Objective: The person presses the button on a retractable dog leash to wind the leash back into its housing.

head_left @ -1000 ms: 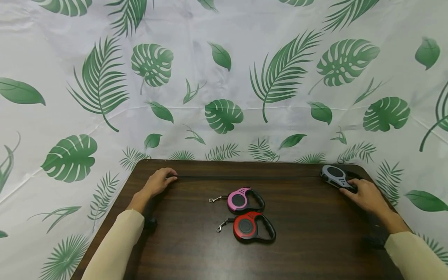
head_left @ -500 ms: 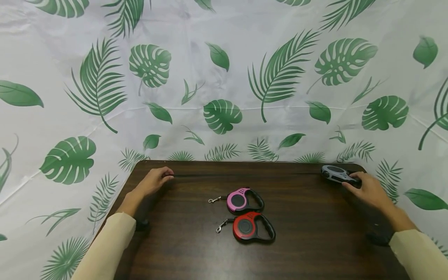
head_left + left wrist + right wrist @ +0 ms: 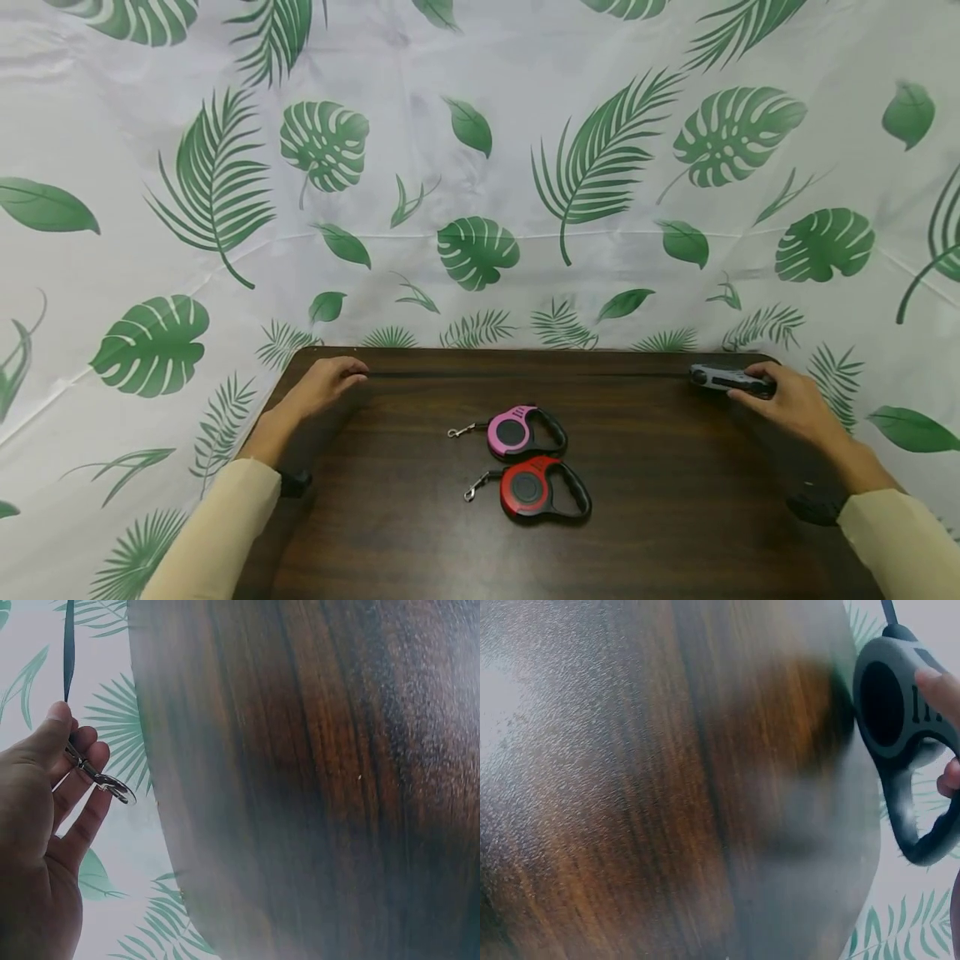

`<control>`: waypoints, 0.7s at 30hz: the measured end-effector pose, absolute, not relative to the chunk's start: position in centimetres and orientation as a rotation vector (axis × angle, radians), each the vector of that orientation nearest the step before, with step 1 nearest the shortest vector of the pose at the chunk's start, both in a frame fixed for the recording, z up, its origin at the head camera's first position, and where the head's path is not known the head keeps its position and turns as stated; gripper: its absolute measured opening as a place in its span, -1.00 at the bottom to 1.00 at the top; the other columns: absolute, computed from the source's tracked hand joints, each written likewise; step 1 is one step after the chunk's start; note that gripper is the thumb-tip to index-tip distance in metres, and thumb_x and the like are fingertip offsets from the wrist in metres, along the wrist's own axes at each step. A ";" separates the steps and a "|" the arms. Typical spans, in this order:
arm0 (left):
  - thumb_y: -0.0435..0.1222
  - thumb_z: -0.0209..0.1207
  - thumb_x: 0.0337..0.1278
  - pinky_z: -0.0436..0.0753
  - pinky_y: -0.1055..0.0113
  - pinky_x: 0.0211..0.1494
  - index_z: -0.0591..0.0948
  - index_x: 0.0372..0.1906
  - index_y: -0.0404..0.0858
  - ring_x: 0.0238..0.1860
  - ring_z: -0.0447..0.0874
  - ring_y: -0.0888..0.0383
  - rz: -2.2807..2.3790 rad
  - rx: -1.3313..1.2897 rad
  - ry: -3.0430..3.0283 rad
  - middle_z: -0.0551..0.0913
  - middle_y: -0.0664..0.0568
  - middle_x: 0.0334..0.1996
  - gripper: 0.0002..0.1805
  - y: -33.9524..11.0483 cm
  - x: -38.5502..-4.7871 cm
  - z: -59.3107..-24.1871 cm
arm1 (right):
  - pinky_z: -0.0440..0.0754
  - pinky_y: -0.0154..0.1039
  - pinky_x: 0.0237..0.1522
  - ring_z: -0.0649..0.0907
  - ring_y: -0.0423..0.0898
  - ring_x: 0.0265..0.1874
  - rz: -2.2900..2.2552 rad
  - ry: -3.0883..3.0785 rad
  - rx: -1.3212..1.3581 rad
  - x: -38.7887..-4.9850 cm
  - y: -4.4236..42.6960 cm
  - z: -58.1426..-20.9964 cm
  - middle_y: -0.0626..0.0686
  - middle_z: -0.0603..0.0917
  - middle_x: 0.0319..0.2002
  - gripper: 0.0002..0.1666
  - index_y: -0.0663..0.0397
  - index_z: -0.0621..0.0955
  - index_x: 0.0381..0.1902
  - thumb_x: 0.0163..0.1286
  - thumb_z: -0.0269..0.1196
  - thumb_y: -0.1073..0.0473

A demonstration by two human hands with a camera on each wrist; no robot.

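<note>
At the table's far left, my left hand (image 3: 326,387) pinches the end of a dark leash strap (image 3: 69,652) between thumb and fingers. The silver snap clip (image 3: 105,781) hangs across those fingers in the left wrist view. The strap runs straight and taut over the far part of the table to a grey and black retractable dog leash (image 3: 716,377). My right hand (image 3: 802,408) grips that leash by its looped handle, with the thumb (image 3: 936,684) on the casing near its button. The casing is seen nearly edge-on from the head.
On the middle of the brown wooden table (image 3: 420,533) lie a pink retractable leash (image 3: 512,432) and, nearer, a red retractable leash (image 3: 525,487). Their clips point left. A white leaf-print cloth (image 3: 405,275) hangs behind and around the table.
My left hand has moved a little to the left with the clip end. My right hand has turned the grey leash from showing its face to nearly edge-on. The pink and red leashes stay put.
</note>
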State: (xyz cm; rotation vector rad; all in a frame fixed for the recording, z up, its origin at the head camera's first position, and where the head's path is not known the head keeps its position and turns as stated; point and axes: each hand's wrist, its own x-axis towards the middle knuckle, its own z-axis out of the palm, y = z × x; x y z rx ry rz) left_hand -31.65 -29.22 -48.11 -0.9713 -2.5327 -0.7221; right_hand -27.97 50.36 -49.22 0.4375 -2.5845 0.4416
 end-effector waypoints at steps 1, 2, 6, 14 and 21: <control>-0.55 0.38 0.22 0.72 0.05 -0.24 0.74 -0.16 -0.47 -0.31 0.78 -0.07 -0.721 -0.971 -2.530 0.81 -0.17 -0.27 -0.88 -29.3 -31.6 -48.0 | 0.28 -0.30 -0.64 0.28 -0.35 -0.70 0.429 -2.578 0.447 -28.0 50.4 -49.1 0.13 0.65 -0.46 -0.38 0.32 0.67 -0.04 0.02 0.70 0.15; -0.55 0.38 0.22 0.72 0.05 -0.25 0.74 -0.16 -0.47 -0.31 0.78 -0.07 -0.723 -0.971 -2.527 0.81 -0.18 -0.27 -0.88 -29.4 -31.6 -48.0 | 0.27 -0.30 -0.64 0.26 -0.35 -0.71 0.421 -2.574 0.452 -28.1 50.4 -49.1 0.10 0.63 -0.49 -0.38 0.31 0.67 -0.05 -0.01 0.70 0.16; -0.55 0.39 0.21 0.72 0.05 -0.26 0.75 -0.17 -0.45 -0.32 0.77 -0.05 -0.713 -0.955 -2.516 0.80 -0.20 -0.28 -0.88 -29.6 -31.6 -47.8 | 0.27 -0.31 -0.62 0.24 -0.36 -0.73 0.409 -2.562 0.474 -28.3 50.4 -48.7 0.16 0.68 -0.45 -0.41 0.34 0.71 -0.07 -0.04 0.71 0.21; -0.53 0.38 0.24 0.73 0.02 -0.21 0.75 -0.14 -0.45 -0.27 0.79 -0.08 -0.692 -0.930 -2.536 0.81 -0.17 -0.25 -0.88 -30.0 -31.6 -47.3 | 0.33 -0.30 -0.62 0.27 -0.40 -0.72 0.420 -2.567 0.495 -28.7 50.1 -48.1 0.15 0.71 -0.44 -0.47 0.35 0.74 -0.14 0.01 0.70 0.16; -0.56 0.40 0.19 0.73 0.01 -0.24 0.76 -0.16 -0.40 -0.28 0.79 -0.09 -0.671 -0.887 -2.501 0.81 -0.16 -0.26 -0.86 -30.7 -31.1 -46.7 | 0.26 -0.29 -0.65 0.27 -0.29 -0.78 0.499 -2.696 0.448 -28.4 49.8 -47.0 -0.14 0.40 -0.71 -0.38 0.39 0.71 0.02 0.17 0.64 0.04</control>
